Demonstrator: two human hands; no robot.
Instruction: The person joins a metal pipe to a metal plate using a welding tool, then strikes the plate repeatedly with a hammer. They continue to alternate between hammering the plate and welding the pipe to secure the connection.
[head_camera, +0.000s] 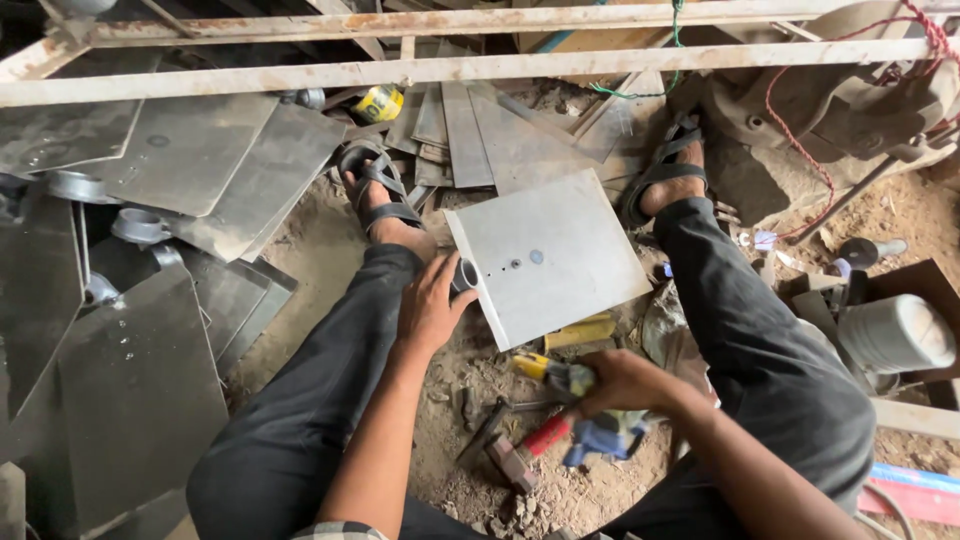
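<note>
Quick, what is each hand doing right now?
Left hand: gripping the metal tube at the steel sheet.
Right hand: blurred; grip cannot be told.

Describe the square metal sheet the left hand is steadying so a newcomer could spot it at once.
Look between the seated person's two sandalled feet, on the dirt floor. There a pale grey square sheet lies tilted, with the left hand at its left edge beside a short pipe stub. Unlike the darker plates stacked at left, it is lighter, alone, and has small holes near its centre.
</note>
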